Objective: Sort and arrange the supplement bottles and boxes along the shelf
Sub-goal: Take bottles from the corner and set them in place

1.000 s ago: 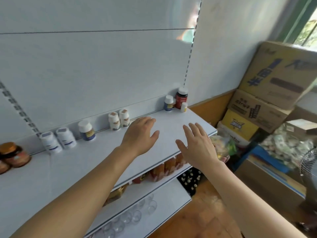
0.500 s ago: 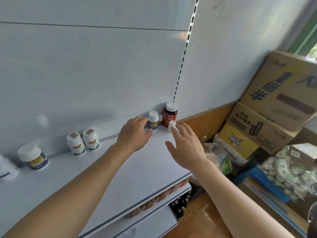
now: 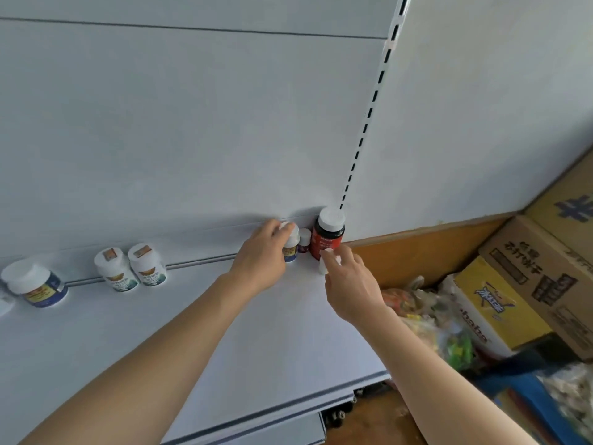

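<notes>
White small bottle [image 3: 324, 266] stands upright under right hand [image 3: 349, 284] pinching it; left hand [image 3: 261, 256] grips blue-label bottle [image 3: 291, 244] just left

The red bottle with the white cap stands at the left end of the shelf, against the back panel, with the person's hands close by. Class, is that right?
Not quite. The head view shows the red bottle at the right end of the shelf, not the left. It does stand against the back panel, with the left hand and right hand close by.
</notes>
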`<state>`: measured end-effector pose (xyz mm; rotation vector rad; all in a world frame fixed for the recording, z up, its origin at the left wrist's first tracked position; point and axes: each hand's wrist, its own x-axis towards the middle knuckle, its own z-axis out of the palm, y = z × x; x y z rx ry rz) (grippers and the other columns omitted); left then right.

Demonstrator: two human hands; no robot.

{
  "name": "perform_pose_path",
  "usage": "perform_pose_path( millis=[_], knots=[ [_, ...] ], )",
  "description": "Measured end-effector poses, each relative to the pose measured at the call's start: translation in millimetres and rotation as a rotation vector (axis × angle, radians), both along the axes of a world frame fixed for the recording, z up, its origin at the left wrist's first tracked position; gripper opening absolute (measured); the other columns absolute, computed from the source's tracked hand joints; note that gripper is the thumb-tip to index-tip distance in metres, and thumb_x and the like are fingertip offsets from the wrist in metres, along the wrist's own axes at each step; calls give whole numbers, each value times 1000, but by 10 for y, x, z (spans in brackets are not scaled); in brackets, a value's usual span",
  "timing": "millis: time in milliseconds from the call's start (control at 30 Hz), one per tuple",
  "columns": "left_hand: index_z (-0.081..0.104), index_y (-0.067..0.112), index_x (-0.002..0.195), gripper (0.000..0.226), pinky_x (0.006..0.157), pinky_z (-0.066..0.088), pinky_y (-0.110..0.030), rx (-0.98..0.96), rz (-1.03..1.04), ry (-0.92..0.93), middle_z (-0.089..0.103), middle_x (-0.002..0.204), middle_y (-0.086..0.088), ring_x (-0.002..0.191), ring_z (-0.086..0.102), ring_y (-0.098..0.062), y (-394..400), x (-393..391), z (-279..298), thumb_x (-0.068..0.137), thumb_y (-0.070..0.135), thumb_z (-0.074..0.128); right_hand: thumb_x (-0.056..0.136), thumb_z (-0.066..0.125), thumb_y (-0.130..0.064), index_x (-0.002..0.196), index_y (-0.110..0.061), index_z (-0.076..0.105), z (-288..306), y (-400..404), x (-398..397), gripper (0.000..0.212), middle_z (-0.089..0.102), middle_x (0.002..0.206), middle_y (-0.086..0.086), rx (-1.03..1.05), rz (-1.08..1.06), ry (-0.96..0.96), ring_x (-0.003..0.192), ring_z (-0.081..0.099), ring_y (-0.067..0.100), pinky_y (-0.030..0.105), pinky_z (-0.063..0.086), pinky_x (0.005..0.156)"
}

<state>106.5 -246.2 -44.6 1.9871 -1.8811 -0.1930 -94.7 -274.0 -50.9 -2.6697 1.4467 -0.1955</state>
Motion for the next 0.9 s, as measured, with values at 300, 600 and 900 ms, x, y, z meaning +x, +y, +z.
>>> perform_pose_path(
  millis=[300, 600, 900],
  knots=[
    [59, 12, 112, 21, 72, 49, -38, -154, 137, 35, 56, 119, -3, 104, 57, -30, -72, -258, -15, 92, 19, 61, 83, 57, -5, 87, -12, 60, -206, -370, -201, 8, 54, 86, 6, -42, 188, -280, 64, 51, 31, 38, 44, 48],
    [67, 30, 101, 19, 85, 53, -30, -81, 208, 634, 66, 109, 13, 94, 67, -10, 321, -148, 339, 88, 16, 65, 90, 67, -29, 122, -19, 67, 258, -493, -171, 34, 62, 101, 0, 243, 239, -523, 81, 64, 12, 28, 54, 77],
    [70, 22, 110, 21, 90, 57, -34, -75, 253, 899, 71, 111, 4, 103, 67, -11, 1017, 52, 601, 96, 11, 59, 87, 68, -48, 110, -32, 68, 581, -74, 323, 29, 70, 88, -11, 572, 390, -479, 73, 65, 1, 16, 50, 61]
  ],
)
